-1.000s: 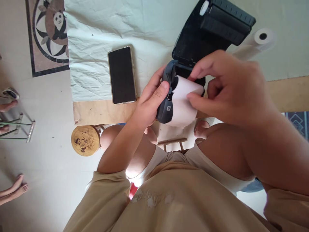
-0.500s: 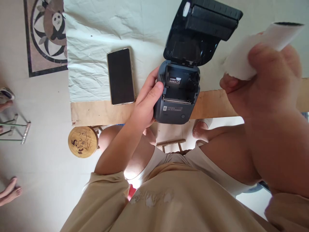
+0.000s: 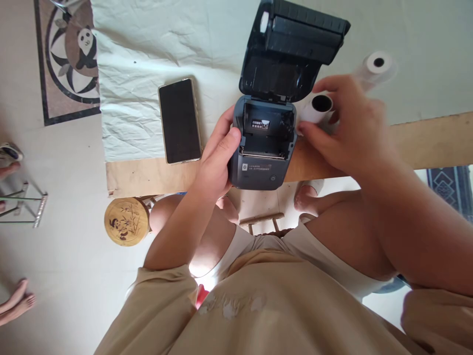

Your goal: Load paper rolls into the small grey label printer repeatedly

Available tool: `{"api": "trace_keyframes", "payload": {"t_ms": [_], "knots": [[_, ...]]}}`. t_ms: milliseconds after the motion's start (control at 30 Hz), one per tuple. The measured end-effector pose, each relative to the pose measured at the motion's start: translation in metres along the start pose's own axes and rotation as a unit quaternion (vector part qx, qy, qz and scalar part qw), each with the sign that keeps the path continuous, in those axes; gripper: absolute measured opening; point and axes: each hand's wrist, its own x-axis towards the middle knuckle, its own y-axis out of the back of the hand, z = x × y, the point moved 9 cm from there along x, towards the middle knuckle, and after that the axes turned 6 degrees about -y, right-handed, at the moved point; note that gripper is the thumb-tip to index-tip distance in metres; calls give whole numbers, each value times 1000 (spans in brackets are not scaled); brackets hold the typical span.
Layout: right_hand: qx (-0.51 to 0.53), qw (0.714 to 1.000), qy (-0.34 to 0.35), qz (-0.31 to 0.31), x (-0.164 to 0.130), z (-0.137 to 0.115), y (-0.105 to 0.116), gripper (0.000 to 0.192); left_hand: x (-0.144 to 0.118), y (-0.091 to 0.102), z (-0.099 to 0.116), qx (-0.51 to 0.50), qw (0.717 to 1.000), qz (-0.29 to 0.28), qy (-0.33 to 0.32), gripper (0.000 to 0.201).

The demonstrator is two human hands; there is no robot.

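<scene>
My left hand grips the left side of a dark portable label printer, thumb along its edge. The printer's lid stands swung back, and the paper bay inside holds no roll. Just right of the bay, my right hand pinches a white paper roll between thumb and fingers, its dark core hole facing up. Beyond that hand, a second white roll is on the cloth, somewhat blurred.
A phone lies left of the printer on the pale cloth. The table's bare wooden edge runs along the front. Below it stand a round wooden stool and my legs. Another person's feet show at far left.
My right hand has brought the paper roll left and down beside the printer, turning its core upward. The second roll has come into sight. My left hand still grips the printer.
</scene>
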Motion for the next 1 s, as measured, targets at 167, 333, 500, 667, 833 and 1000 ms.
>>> {"api": "trace_keyframes", "payload": {"t_ms": [167, 333, 500, 667, 833, 1000], "knots": [[38, 995, 89, 37, -6, -15, 18, 50, 0, -1, 1, 0, 1000, 4, 1, 37], [22, 975, 51, 217, -5, 5, 69, 44, -1, -2, 1, -23, 1000, -2, 1, 33], [-62, 988, -92, 106, 26, 41, 38, 49, -1, -3, 1, -31, 999, 1, 10, 27], [-60, 988, -105, 100, 25, 42, 32, 47, -2, -3, 2, -29, 999, 18, 13, 27], [137, 979, -47, 145, 18, 31, 48, 63, -2, -5, 2, -30, 999, 21, 9, 26], [491, 831, -261, 9, 25, 69, 15, 28, -2, -2, 1, -33, 999, 25, 11, 26]]}}
